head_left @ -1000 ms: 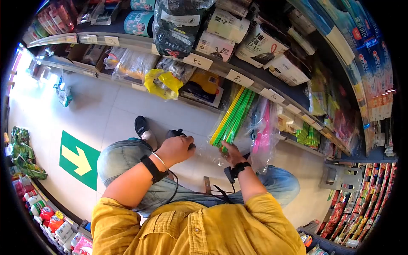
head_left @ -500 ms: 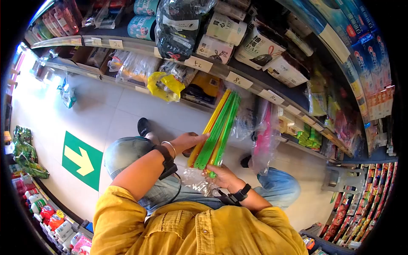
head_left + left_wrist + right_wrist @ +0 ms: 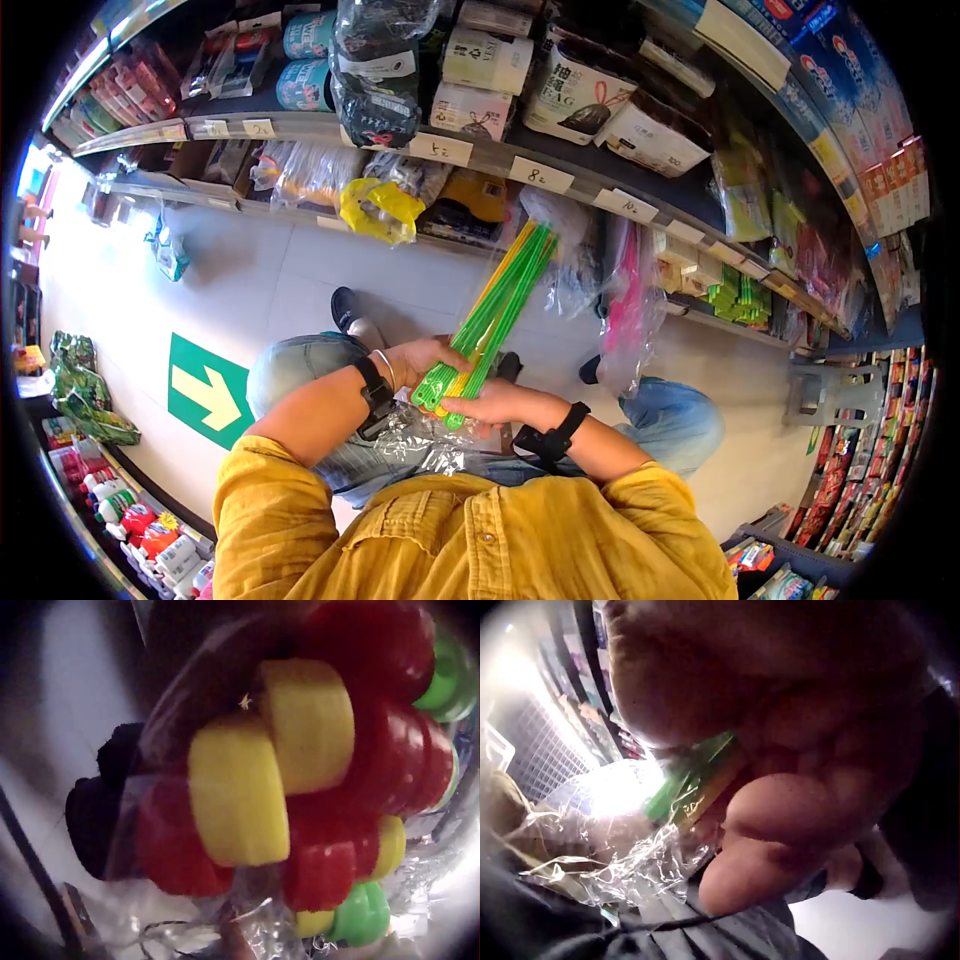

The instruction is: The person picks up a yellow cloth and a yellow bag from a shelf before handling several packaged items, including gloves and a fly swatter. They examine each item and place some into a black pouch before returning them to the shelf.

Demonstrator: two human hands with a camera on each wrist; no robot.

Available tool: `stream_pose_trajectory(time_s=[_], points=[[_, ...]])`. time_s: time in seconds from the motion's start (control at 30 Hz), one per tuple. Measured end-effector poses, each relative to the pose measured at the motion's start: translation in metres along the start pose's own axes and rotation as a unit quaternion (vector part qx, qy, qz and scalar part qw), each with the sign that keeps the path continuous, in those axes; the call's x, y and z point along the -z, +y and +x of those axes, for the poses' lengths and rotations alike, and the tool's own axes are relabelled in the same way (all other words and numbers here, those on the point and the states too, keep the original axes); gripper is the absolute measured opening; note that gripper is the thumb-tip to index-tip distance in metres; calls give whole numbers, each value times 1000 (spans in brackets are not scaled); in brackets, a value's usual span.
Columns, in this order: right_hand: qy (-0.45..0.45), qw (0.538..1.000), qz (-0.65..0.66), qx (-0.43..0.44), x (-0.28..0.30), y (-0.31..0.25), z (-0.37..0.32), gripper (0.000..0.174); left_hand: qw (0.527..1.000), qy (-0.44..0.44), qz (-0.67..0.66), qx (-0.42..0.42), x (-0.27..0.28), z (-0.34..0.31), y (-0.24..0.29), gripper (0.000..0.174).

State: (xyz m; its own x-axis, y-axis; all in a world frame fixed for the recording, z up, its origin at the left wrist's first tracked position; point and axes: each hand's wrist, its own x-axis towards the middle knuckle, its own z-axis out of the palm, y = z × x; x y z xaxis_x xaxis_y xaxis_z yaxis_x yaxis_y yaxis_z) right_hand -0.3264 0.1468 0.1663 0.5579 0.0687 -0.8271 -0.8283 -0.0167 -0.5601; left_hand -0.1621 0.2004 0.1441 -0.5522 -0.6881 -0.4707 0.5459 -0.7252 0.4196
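Note:
A long bundle of green and yellow sticks (image 3: 508, 285) slants up toward the shelf in the head view, its lower ends at the person's lap. The left hand (image 3: 425, 362) grips it from the left, just above those ends. On the right side, the right hand (image 3: 502, 402) holds the bundle with curled fingers, also seen on the right hand (image 3: 780, 750) in the right wrist view. Clear crinkled plastic (image 3: 425, 440) hangs below the hands. Large round red, yellow (image 3: 238, 791) and green ends fill the left wrist view, behind clear film; no fingers show there.
Shelves ahead carry bag packs (image 3: 580, 100), price labels and a yellow plastic roll (image 3: 382, 208). A bag of pink sticks (image 3: 625, 310) hangs to the right of the bundle. A grey stool (image 3: 835, 395) stands at far right. A green arrow sign (image 3: 208, 390) marks the floor at left.
The bundle has come left and closer to the body in the right hand. The left hand, earlier apart from it, now grips it too. The view has shifted slightly.

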Motion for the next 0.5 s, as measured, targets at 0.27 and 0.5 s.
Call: stream_pose_trajectory(time_s=[0.27, 0.5], points=[[258, 924, -263, 101, -13, -21, -36, 64, 993, 93, 44, -59, -18, -12, 1, 41], [193, 964, -128, 132, 2, 4, -48, 55, 991, 110, 30, -64, -4, -18, 0, 39]])
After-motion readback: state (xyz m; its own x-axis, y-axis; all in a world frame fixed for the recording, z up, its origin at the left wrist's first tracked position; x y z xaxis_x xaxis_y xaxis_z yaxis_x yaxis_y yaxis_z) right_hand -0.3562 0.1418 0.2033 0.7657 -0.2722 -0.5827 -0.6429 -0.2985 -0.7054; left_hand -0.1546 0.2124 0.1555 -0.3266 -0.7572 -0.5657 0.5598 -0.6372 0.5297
